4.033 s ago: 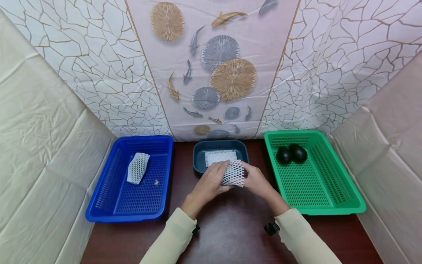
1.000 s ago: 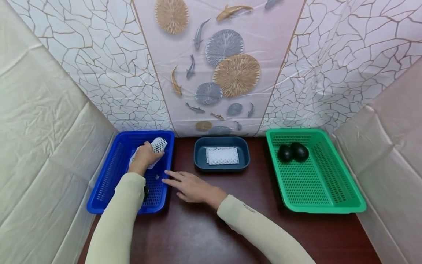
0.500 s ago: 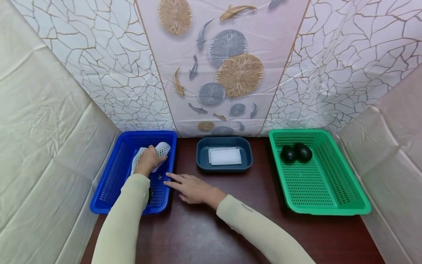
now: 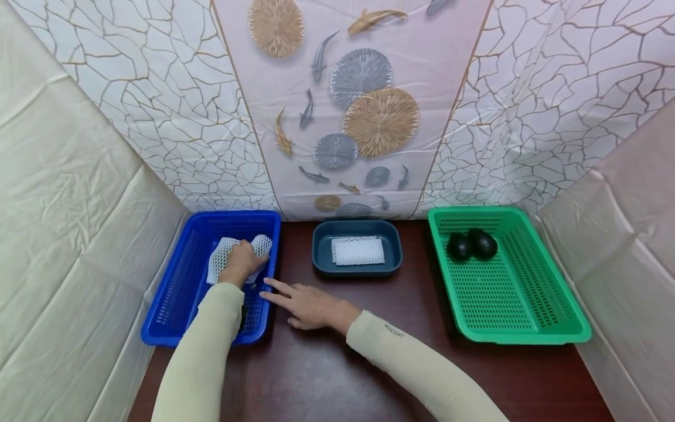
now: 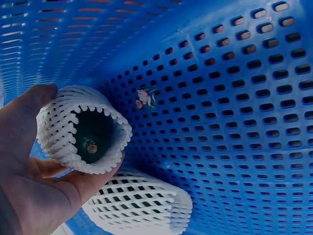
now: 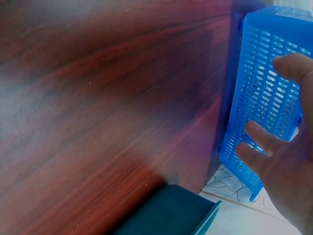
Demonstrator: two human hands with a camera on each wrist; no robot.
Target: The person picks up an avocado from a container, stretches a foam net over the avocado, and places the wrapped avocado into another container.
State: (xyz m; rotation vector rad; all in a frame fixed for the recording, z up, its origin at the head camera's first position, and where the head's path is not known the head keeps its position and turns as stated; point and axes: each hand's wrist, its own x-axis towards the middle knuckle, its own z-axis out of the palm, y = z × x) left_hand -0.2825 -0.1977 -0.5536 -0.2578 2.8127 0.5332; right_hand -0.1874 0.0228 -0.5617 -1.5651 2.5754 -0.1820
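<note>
Inside the blue basket (image 4: 149, 334), my left hand (image 4: 239, 261) grips an avocado in a white foam net sleeve (image 4: 262, 245), near the basket's right wall. Through the sleeve's open end in the left wrist view shows the dark green fruit (image 5: 95, 129) with its brown stem end. Another white foam-net-covered piece (image 5: 142, 203) lies on the basket floor below the hand, partly hidden by it in the head view. My right hand (image 4: 311, 306) has its fingers extended, with fingertips at the basket's right rim; whether they touch it I cannot tell.
A dark teal tray (image 4: 319, 266) at the back middle holds flat white foam nets (image 4: 358, 251). In the green basket (image 4: 448, 305) on the right lie two dark, shiny fruits (image 4: 482, 244). A small pinkish flower-like bit (image 5: 143, 96) sits on the blue basket's floor.
Earlier, both hands worked a foam net over the teal tray. Since then the left hand has carried the sleeved avocado into the blue basket, and the right hand has moved to its rim.
</note>
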